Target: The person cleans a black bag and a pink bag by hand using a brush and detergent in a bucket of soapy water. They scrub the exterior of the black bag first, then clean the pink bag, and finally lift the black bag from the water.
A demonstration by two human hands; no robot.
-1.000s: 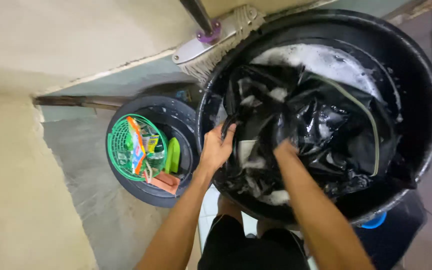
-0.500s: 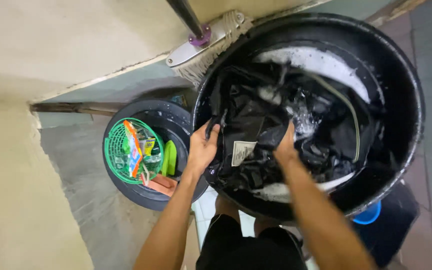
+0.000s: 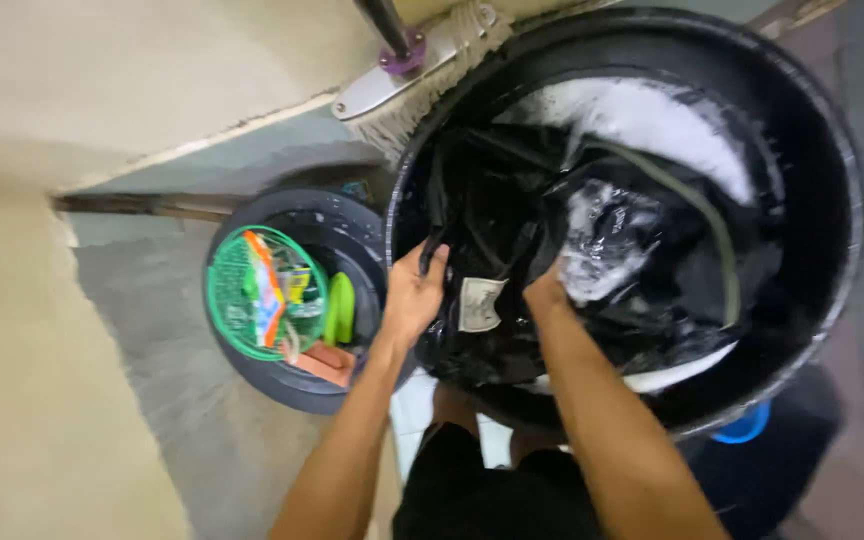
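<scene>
A big black basin (image 3: 832, 150) holds soapy water, white foam (image 3: 642, 115) and wet black clothes (image 3: 512, 210). My left hand (image 3: 412, 295) grips the edge of a black garment at the basin's near left rim. My right hand (image 3: 545, 292) is pushed into the same black cloth, its fingers mostly buried in the folds. A white fabric label (image 3: 477, 303) shows on the cloth between the two hands. A greenish band (image 3: 717, 240) of another garment curves through the pile at the right.
A smaller dark basin (image 3: 297, 385) stands on the floor to the left, holding a green mesh basket (image 3: 227, 300) with packets, a green brush and an orange-brown block. A mop head (image 3: 402, 90) leans on the wall behind. A blue object (image 3: 747, 428) peeks from under the big basin.
Both hands have worked the black cloth, turning it so the white label came into view. Foam has spread over the cloth by my right hand.
</scene>
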